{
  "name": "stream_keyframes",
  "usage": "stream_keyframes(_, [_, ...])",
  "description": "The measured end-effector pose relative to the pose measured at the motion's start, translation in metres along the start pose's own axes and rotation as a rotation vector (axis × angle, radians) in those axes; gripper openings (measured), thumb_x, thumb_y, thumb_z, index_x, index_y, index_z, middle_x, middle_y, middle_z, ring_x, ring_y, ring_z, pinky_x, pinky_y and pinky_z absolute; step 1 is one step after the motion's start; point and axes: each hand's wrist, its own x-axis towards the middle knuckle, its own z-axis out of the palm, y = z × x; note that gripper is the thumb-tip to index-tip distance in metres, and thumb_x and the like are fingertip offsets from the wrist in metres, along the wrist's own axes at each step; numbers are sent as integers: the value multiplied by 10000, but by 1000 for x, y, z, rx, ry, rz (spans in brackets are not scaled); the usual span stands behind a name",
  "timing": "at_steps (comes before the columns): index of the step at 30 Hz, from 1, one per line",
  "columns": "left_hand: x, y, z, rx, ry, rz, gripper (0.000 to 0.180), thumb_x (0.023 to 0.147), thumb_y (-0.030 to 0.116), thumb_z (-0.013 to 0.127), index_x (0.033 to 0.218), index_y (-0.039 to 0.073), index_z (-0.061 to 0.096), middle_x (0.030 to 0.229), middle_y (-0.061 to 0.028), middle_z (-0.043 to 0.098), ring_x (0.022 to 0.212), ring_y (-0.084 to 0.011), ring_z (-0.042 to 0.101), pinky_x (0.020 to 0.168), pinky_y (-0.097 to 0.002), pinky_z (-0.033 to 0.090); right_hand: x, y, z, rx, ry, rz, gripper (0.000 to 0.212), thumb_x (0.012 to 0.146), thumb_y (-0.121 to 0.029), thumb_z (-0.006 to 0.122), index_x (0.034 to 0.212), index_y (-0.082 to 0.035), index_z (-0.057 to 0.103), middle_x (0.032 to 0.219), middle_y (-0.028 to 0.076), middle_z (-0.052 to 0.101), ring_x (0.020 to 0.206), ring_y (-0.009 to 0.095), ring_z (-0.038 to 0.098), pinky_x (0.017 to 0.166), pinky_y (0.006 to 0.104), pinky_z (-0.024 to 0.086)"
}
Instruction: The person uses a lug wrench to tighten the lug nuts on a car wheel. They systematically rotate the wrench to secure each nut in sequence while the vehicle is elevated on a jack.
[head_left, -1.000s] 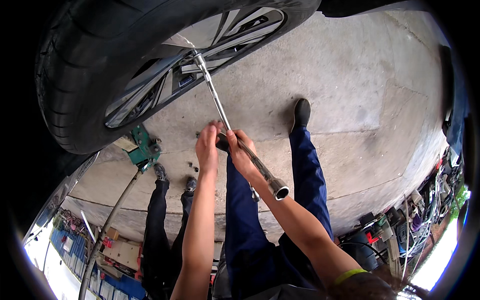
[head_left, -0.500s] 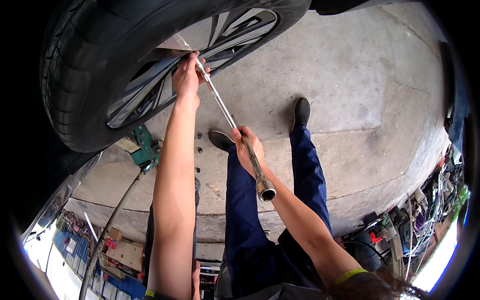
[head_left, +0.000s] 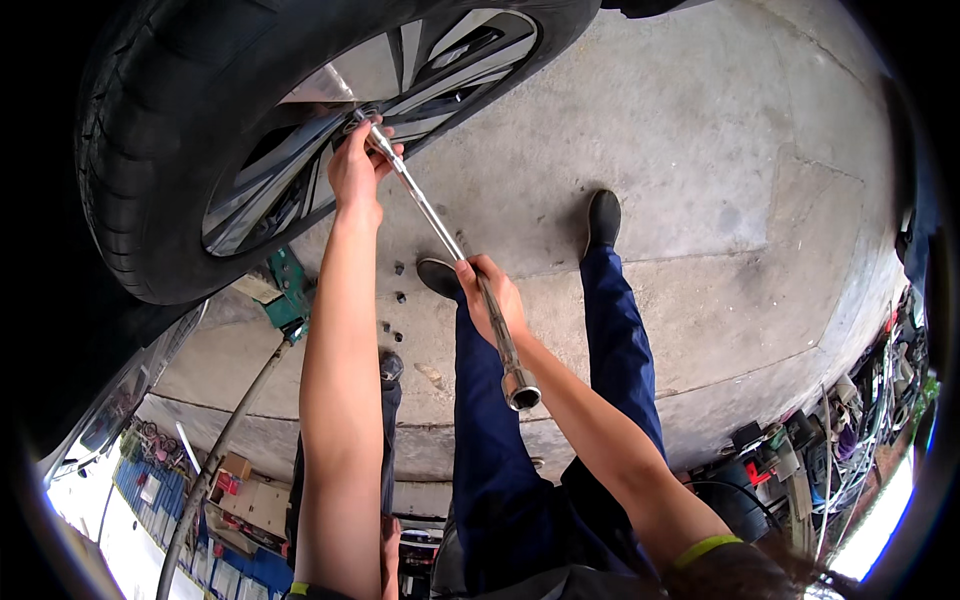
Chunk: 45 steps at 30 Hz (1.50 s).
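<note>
Both my hands are on a long chrome lug wrench, which slants from the wheel down toward me. My left hand is closed around its far end, close against the wheel's centre; where the tip meets the wheel is partly hidden by the fingers. Farther down the shaft, my right hand grips it just above the near end, whose hollow socket points at me. The wheel has a black tyre and a silver and black spoked rim.
Left of my forearm stands a green jack with a long handle. Several small dark nuts lie on the concrete floor. Another person's shoe is beside my left arm. Piled parts and cables line the right side.
The wheel, my left hand and the wrench's far end appear slightly lower and farther left. The wrench's near end has shifted slightly left and down. Both hands keep their hold.
</note>
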Motion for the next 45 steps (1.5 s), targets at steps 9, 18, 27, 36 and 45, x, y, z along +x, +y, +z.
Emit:
stream_keyframes(9, [4,-4,-30,-76,133,15,371,1005,346,632,1196,32,683,1034,-96,723,809,-196,708,758,-328,600,0,-8,14,-12,-36,-20,486,1045,-500,517,1041,-31,642,786,227,674,814,446,669,710,483,510])
stream_keyframes(18, [-82,-50,-63,244,111,9,391,1001,389,655,1191,48,662,1067,-34,706,920,-124,653,798,-289,525,12,-33,27,44,-90,31,498,1046,-502,497,1022,-26,643,827,240,696,859,464,673,741,507,517])
stream_keyframes(27, [-237,-140,-80,-301,-108,-480,530,1098,475,320,1382,58,482,1303,-96,645,1169,-222,640,1013,-392,485,22,-37,48,744,-576,349,520,1039,-603,483,987,-99,601,596,-67,327,479,51,257,446,259,190])
stream_keyframes(36, [-212,-136,-99,462,-288,-115,398,1048,324,604,991,-60,694,769,-74,711,729,-157,714,702,-308,560,-27,15,25,327,4,54,538,1023,-429,616,1326,13,571,949,152,715,814,191,677,734,335,535])
stream_keyframes(45, [-211,-115,-64,694,-166,-88,313,958,293,743,929,-17,715,808,-87,751,682,-109,676,641,-271,508,-120,54,25,-266,181,179,473,996,-481,620,971,-12,677,678,184,643,680,378,677,639,467,515])
